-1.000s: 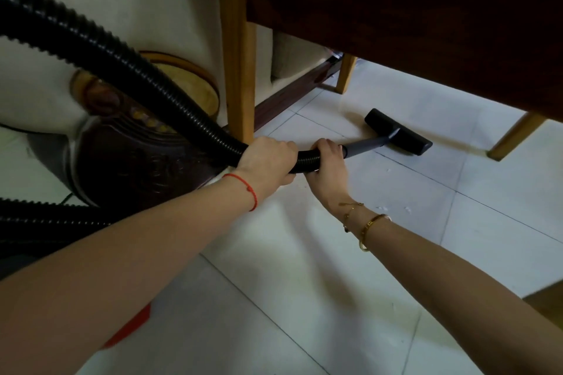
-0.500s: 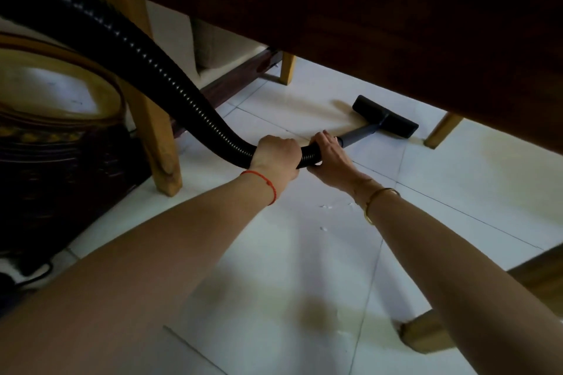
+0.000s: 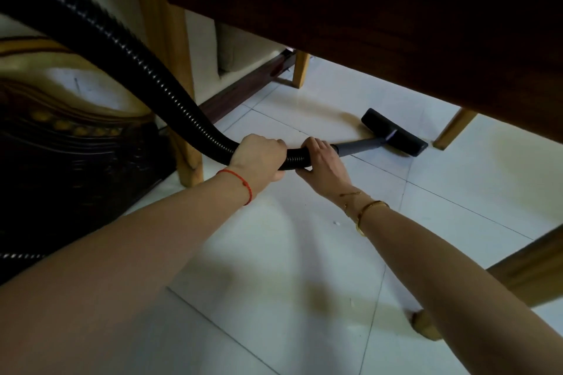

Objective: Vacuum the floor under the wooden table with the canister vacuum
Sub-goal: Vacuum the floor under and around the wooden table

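A black ribbed vacuum hose (image 3: pixel 128 58) curves down from the upper left to the middle of the view. My left hand (image 3: pixel 259 158) grips it from above. My right hand (image 3: pixel 323 161) grips its end, where a grey wand (image 3: pixel 359 144) begins. The wand leads to a flat black floor nozzle (image 3: pixel 393 132) lying on the white tiled floor (image 3: pixel 304 253) under the dark wooden table (image 3: pixel 365 9). The canister itself is not in view.
A light wooden table leg (image 3: pixel 179 100) stands just left of the hose, with two more legs (image 3: pixel 300 70) behind the nozzle. A dark carved piece of furniture (image 3: pixel 61 161) fills the left. Another wooden leg (image 3: pixel 533 268) crosses the right edge. Small white crumbs (image 3: pixel 336 223) lie on the tiles.
The nozzle has slid to the right across the tiles, closer to the far right table leg. Both hands keep their grip on the hose. My view has shifted a little.
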A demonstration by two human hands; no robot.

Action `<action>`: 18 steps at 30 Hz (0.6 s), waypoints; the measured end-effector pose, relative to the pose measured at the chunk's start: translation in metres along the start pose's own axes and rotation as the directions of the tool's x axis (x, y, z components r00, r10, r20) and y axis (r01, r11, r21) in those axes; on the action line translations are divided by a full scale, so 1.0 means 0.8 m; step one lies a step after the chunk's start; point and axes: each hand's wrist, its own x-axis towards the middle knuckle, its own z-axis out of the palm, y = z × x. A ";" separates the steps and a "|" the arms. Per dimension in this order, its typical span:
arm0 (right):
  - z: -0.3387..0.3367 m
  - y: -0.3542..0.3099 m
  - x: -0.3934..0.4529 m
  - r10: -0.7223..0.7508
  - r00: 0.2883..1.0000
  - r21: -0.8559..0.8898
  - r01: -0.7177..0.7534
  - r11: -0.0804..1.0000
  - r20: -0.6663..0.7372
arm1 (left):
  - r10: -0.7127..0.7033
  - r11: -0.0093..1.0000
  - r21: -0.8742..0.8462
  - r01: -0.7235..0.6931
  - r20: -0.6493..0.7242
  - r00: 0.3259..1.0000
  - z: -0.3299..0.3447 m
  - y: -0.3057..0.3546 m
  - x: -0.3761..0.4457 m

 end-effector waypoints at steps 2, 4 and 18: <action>0.000 -0.026 -0.003 0.002 1.000 -0.006 -0.002 1.000 -0.005 | 0.012 1.000 0.016 -0.011 -0.014 1.000 -0.002 -0.018 -0.022; 0.002 -0.053 -0.006 0.008 1.000 -0.013 -0.008 1.000 -0.019 | 0.022 0.999 0.032 -0.021 -0.029 0.999 -0.004 -0.037 -0.044; 0.000 -0.144 -0.028 0.021 0.975 -0.110 -0.046 0.993 -0.220 | 0.129 0.986 0.117 -0.115 -0.112 0.985 -0.030 -0.099 -0.112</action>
